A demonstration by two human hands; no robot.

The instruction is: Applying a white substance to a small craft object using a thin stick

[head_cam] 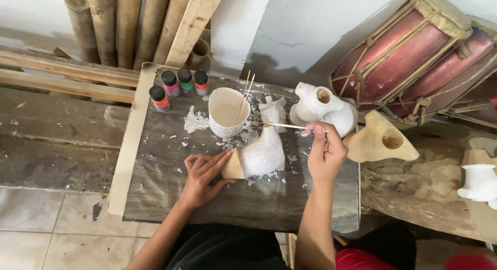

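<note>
Grey weathered wood makes up the board [171, 195] I work on, flecked with dried white paint and set against a pale wall with bamboo poles [124, 24] leaning at the back left corner. Near the middle of the board lies the carved wooden piece [257, 157], a rounded, horn-like form lying on its side. Most of it is coated in wet-looking white paint, streaky along the curve, while its pointed left end is still bare tan wood. My left hand [203, 178] lies flat with fingers spread and pressed against that bare tip, steadying it. My right hand [325, 155] pinches a thin brush [290, 126] between thumb and fingertips, its bristles touching the top of the painted part. Just behind the piece stands a white cup [227, 113] of paint with two sticks in it. Four small paint bottles [178, 86] sit at the back left corner of the board. A white-painted carving [323, 109] rests at the back right edge, and an unpainted tan one [380, 140] lies just off the right edge. Two red drums [419, 55] lean beyond.
</note>
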